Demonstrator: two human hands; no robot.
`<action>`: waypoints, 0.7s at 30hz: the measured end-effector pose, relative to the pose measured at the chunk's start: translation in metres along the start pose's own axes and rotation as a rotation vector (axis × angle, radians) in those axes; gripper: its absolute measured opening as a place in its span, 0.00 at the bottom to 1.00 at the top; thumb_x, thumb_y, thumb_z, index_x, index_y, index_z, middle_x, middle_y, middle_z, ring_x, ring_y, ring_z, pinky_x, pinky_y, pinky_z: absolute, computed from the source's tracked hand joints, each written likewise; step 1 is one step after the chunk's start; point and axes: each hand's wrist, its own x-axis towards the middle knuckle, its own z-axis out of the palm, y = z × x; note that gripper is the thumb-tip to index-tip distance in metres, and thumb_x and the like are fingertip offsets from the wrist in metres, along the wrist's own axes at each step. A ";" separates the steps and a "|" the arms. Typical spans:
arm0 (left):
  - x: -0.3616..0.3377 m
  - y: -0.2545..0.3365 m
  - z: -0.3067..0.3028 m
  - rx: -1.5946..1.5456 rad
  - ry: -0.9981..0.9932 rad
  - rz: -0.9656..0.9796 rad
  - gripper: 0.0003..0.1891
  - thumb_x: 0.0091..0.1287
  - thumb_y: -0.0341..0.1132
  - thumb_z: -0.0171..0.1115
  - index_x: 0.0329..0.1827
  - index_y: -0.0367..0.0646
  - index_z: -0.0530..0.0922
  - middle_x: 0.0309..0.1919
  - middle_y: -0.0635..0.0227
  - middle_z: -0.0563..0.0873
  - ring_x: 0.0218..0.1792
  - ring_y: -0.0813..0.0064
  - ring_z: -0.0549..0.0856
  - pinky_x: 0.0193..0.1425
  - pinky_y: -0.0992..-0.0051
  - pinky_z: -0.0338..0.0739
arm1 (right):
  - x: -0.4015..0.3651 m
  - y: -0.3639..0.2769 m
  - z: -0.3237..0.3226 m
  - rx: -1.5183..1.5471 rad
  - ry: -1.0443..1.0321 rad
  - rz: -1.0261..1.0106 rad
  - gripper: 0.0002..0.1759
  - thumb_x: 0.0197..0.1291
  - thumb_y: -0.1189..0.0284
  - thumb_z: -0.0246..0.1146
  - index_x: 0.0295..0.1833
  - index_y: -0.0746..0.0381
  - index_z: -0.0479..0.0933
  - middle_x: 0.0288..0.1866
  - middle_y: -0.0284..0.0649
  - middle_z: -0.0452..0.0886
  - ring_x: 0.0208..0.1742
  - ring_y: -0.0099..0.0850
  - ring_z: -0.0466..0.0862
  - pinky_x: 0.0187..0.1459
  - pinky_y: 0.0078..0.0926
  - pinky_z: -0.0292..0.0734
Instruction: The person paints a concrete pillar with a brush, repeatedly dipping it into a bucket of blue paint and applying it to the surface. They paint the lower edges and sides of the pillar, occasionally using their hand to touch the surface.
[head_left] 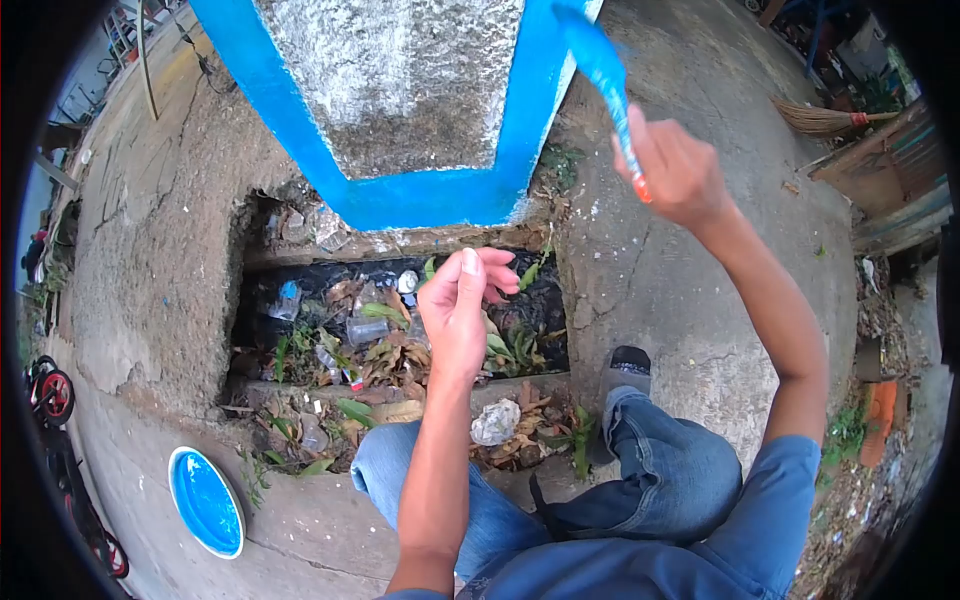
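Note:
My right hand [680, 175] is closed around the handle of a paintbrush [608, 85], whose bristle end is coated in blue paint and smeared by motion. The brush is raised beside the right blue edge of a concrete pillar [435, 205]. That pillar has a blue border around a rough grey-and-white middle. Over the drain opening, my left hand [458, 312] hangs in the air with loosely curled fingers somewhat apart and nothing visible in it. A round basin of blue paint [208, 503] stands on the ground at the lower left.
An open drain [400, 330] with plastic cups, leaves and litter lies below the pillar. Its broken concrete edge [235, 290] is on the left. My shoe [630, 370] is right of it. A broom [820, 118] and an orange brick [880, 420] are farther right; a bike wheel [55, 397] is far left.

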 end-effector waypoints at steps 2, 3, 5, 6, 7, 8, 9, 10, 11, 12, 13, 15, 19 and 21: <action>-0.002 0.002 0.002 -0.013 -0.002 0.002 0.25 0.76 0.47 0.42 0.41 0.34 0.80 0.27 0.66 0.83 0.28 0.79 0.81 0.34 0.79 0.71 | 0.000 0.000 -0.001 -0.022 0.036 0.046 0.26 0.49 0.74 0.69 0.53 0.76 0.71 0.24 0.39 0.73 0.22 0.28 0.75 0.18 0.24 0.70; -0.002 0.003 0.002 -0.019 -0.005 0.014 0.25 0.76 0.48 0.42 0.41 0.34 0.80 0.27 0.66 0.83 0.28 0.79 0.81 0.34 0.79 0.71 | -0.007 -0.007 0.009 -0.019 0.037 0.043 0.26 0.49 0.74 0.69 0.53 0.76 0.71 0.24 0.39 0.73 0.22 0.28 0.75 0.18 0.24 0.70; -0.006 0.006 0.001 -0.009 -0.008 0.018 0.25 0.75 0.48 0.42 0.41 0.34 0.80 0.27 0.65 0.83 0.29 0.79 0.81 0.35 0.79 0.71 | -0.034 -0.031 0.041 0.026 -0.084 0.063 0.25 0.51 0.73 0.66 0.52 0.77 0.72 0.24 0.39 0.72 0.22 0.28 0.74 0.18 0.24 0.70; -0.008 0.008 0.000 0.012 -0.011 0.023 0.25 0.75 0.48 0.42 0.41 0.34 0.80 0.27 0.65 0.83 0.29 0.79 0.81 0.35 0.79 0.71 | -0.043 -0.046 0.054 0.006 -0.128 0.043 0.24 0.51 0.72 0.64 0.51 0.78 0.72 0.23 0.38 0.71 0.22 0.27 0.74 0.17 0.24 0.70; -0.010 0.008 -0.001 0.035 -0.015 0.026 0.25 0.75 0.48 0.42 0.41 0.34 0.80 0.27 0.65 0.83 0.29 0.79 0.81 0.35 0.79 0.71 | -0.051 -0.064 0.066 -0.013 -0.171 0.023 0.24 0.51 0.71 0.61 0.50 0.79 0.73 0.23 0.37 0.71 0.22 0.27 0.73 0.17 0.24 0.70; -0.011 0.007 -0.002 -0.004 -0.009 0.043 0.21 0.74 0.46 0.47 0.41 0.35 0.81 0.27 0.68 0.84 0.29 0.80 0.81 0.33 0.80 0.70 | -0.061 -0.082 0.078 -0.013 -0.218 -0.002 0.22 0.48 0.72 0.59 0.47 0.78 0.74 0.22 0.36 0.70 0.22 0.27 0.73 0.17 0.22 0.68; -0.013 0.008 -0.003 0.004 -0.008 0.038 0.21 0.74 0.46 0.47 0.41 0.35 0.81 0.27 0.68 0.84 0.29 0.80 0.81 0.33 0.80 0.70 | -0.073 -0.099 0.091 -0.014 -0.267 -0.025 0.21 0.45 0.73 0.57 0.43 0.78 0.75 0.22 0.34 0.69 0.22 0.26 0.72 0.17 0.20 0.67; -0.014 0.011 -0.004 0.029 -0.007 0.055 0.22 0.74 0.47 0.47 0.41 0.36 0.81 0.27 0.68 0.84 0.29 0.80 0.81 0.33 0.79 0.70 | -0.087 -0.116 0.106 0.024 -0.302 -0.038 0.18 0.45 0.72 0.57 0.40 0.76 0.76 0.22 0.34 0.69 0.21 0.26 0.72 0.17 0.21 0.67; -0.016 0.014 -0.006 0.054 -0.009 0.073 0.22 0.74 0.47 0.47 0.41 0.36 0.81 0.27 0.68 0.84 0.29 0.80 0.81 0.33 0.79 0.70 | -0.102 -0.133 0.122 0.060 -0.337 -0.049 0.16 0.45 0.72 0.57 0.37 0.74 0.76 0.22 0.34 0.69 0.21 0.26 0.72 0.17 0.21 0.68; -0.018 0.016 -0.006 0.064 0.010 0.054 0.23 0.74 0.48 0.47 0.41 0.35 0.81 0.27 0.66 0.84 0.29 0.79 0.81 0.33 0.78 0.71 | -0.117 -0.150 0.138 0.131 -0.391 -0.042 0.13 0.45 0.71 0.57 0.33 0.71 0.76 0.22 0.35 0.70 0.21 0.27 0.74 0.18 0.22 0.69; -0.019 0.018 -0.007 0.068 0.007 0.056 0.23 0.74 0.48 0.47 0.41 0.35 0.81 0.27 0.66 0.84 0.29 0.79 0.81 0.33 0.78 0.71 | -0.131 -0.163 0.151 0.199 -0.445 -0.040 0.10 0.45 0.71 0.58 0.29 0.69 0.76 0.22 0.36 0.72 0.22 0.27 0.75 0.18 0.23 0.70; -0.018 0.022 -0.009 0.116 0.021 0.080 0.27 0.75 0.51 0.42 0.40 0.33 0.80 0.26 0.63 0.83 0.29 0.77 0.80 0.34 0.77 0.70 | -0.148 -0.181 0.166 0.284 -0.545 -0.027 0.11 0.46 0.70 0.58 0.30 0.69 0.75 0.23 0.39 0.74 0.23 0.30 0.78 0.20 0.26 0.72; -0.017 0.021 -0.014 0.135 0.059 0.083 0.27 0.75 0.51 0.42 0.39 0.33 0.79 0.26 0.63 0.82 0.28 0.76 0.80 0.34 0.77 0.69 | -0.154 -0.212 0.179 0.708 -0.587 0.552 0.11 0.53 0.69 0.58 0.26 0.66 0.75 0.24 0.45 0.79 0.25 0.36 0.82 0.26 0.35 0.75; -0.015 0.022 -0.017 0.138 0.070 0.085 0.27 0.75 0.50 0.42 0.39 0.33 0.79 0.26 0.63 0.82 0.28 0.76 0.79 0.34 0.77 0.69 | -0.153 -0.225 0.189 0.806 -0.504 0.775 0.14 0.56 0.66 0.59 0.24 0.63 0.78 0.23 0.44 0.82 0.26 0.36 0.83 0.29 0.37 0.76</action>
